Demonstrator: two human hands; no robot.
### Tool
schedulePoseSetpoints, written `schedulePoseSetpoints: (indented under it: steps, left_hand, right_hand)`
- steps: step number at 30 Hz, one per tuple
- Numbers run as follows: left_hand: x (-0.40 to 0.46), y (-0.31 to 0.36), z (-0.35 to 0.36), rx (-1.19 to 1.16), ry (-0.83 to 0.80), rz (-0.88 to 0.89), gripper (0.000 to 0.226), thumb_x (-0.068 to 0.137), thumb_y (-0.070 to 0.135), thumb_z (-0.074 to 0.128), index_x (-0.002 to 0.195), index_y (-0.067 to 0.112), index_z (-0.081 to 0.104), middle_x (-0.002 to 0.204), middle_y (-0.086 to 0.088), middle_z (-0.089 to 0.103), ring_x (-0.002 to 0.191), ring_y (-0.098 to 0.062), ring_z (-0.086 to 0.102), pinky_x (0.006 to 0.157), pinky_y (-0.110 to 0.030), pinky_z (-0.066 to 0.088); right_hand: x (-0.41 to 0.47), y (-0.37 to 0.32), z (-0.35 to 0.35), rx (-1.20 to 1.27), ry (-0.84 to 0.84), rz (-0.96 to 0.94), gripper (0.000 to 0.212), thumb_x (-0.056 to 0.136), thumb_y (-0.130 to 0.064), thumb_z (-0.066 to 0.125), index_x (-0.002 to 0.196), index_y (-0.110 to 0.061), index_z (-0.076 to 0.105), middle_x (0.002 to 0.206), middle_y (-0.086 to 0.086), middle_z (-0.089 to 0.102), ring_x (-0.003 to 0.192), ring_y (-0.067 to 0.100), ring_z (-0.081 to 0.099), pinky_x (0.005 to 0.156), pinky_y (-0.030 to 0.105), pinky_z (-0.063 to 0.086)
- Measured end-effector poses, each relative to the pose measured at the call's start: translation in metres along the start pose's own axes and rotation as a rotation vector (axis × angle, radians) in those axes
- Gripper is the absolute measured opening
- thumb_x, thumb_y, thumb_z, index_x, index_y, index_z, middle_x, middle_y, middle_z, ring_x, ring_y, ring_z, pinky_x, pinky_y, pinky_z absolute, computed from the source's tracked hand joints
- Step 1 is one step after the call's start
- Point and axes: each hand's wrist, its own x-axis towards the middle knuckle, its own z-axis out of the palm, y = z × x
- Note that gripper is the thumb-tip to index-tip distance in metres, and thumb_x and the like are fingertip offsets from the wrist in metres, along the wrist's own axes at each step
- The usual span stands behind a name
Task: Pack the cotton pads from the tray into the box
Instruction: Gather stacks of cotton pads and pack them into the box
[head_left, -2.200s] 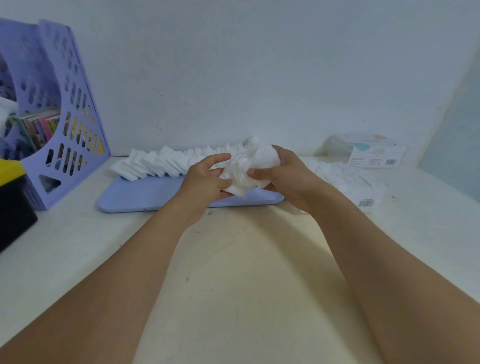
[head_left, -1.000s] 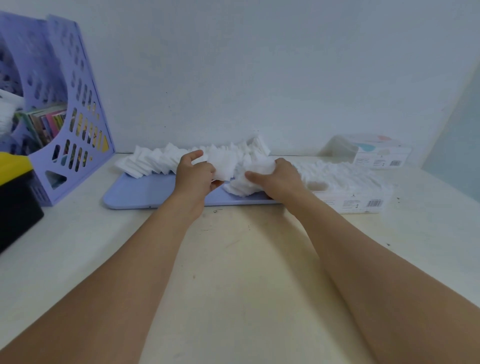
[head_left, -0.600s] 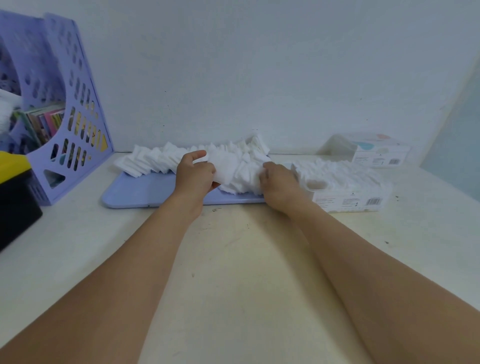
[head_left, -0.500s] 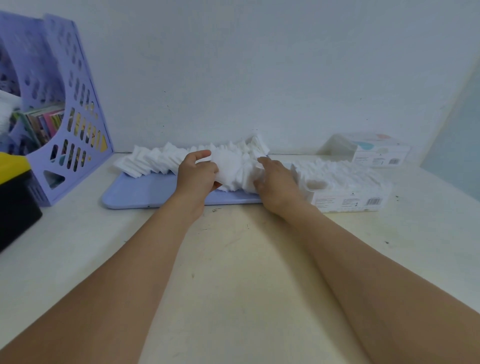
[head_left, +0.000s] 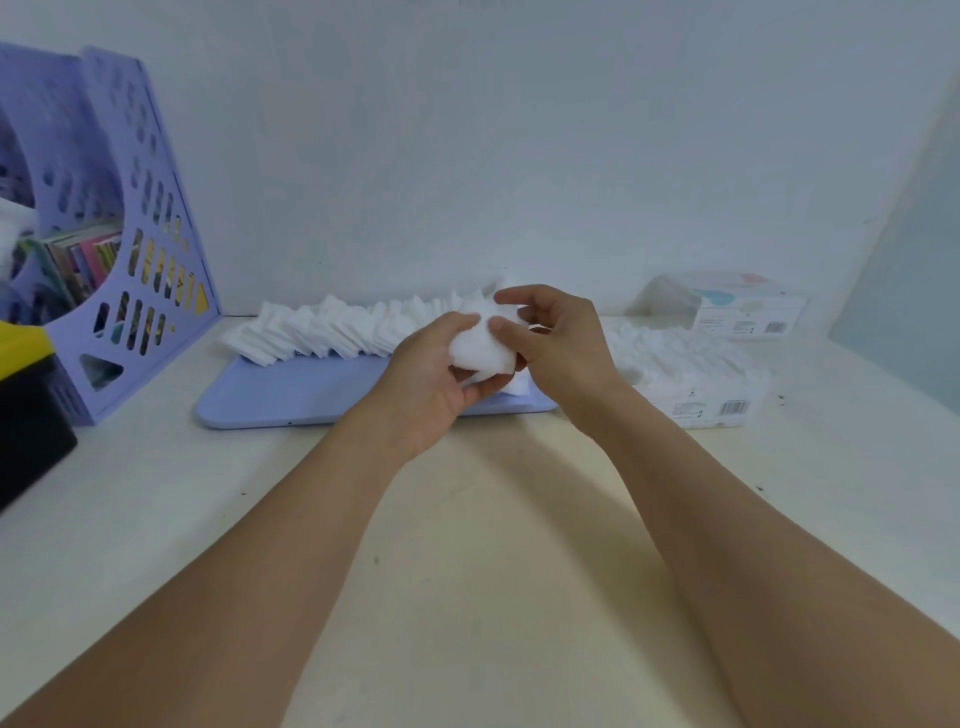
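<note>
A bunch of white cotton pads (head_left: 480, 349) is held between both hands just above the right end of the lilac tray (head_left: 311, 397). My left hand (head_left: 423, 379) cups the bunch from below and the left, thumb on top. My right hand (head_left: 558, 343) pinches it from the right with curled fingers. A long row of white cotton pads (head_left: 332, 330) lies along the tray's back edge. The open white box (head_left: 706, 405), packed with pads, stands right of the tray.
A lilac perforated file holder (head_left: 130, 249) with books stands at the left against the wall. A black and yellow object (head_left: 26, 395) sits at the far left edge. A second, closed white box (head_left: 743, 314) lies at the back right.
Half a second ago both hands pressed on the pads lying on the tray. Now they have lifted a bunch of them off the tray and hold it between them.
</note>
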Motion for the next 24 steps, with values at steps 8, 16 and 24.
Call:
schedulePoseSetpoints:
  steps: [8,16,24]
  left_hand:
    - [-0.003,-0.006,0.003,0.138,-0.051,0.051,0.03,0.106,0.021,0.047,0.128,0.006,0.06,0.123,-0.016,0.069,0.109,-0.029,0.07,0.076,-0.036,0.061]
    - [-0.003,-0.003,0.006,0.029,-0.025,-0.036,0.043,0.107,0.033,0.043,0.132,0.0,0.054,0.127,-0.02,0.065,0.112,-0.033,0.068,0.076,-0.038,0.062]
    - [0.0,-0.004,0.004,-0.015,-0.016,-0.057,0.044,0.108,0.031,0.04,0.136,-0.001,0.052,0.13,-0.021,0.064,0.115,-0.035,0.067,0.085,-0.043,0.061]
  right_hand:
    - [0.0,-0.006,-0.014,0.063,-0.06,-0.074,0.018,0.089,-0.005,0.074,0.106,-0.01,0.074,0.092,0.006,0.07,0.077,0.016,0.068,0.069,0.028,0.06]
    - [0.002,-0.004,-0.016,-0.05,0.04,-0.143,0.009,0.087,-0.008,0.076,0.095,-0.006,0.077,0.09,0.001,0.076,0.077,0.022,0.072,0.067,0.036,0.062]
    - [0.002,0.0,-0.015,-0.03,0.066,-0.119,0.009,0.087,-0.007,0.075,0.095,-0.006,0.078,0.088,0.004,0.077,0.077,0.023,0.073,0.073,0.041,0.061]
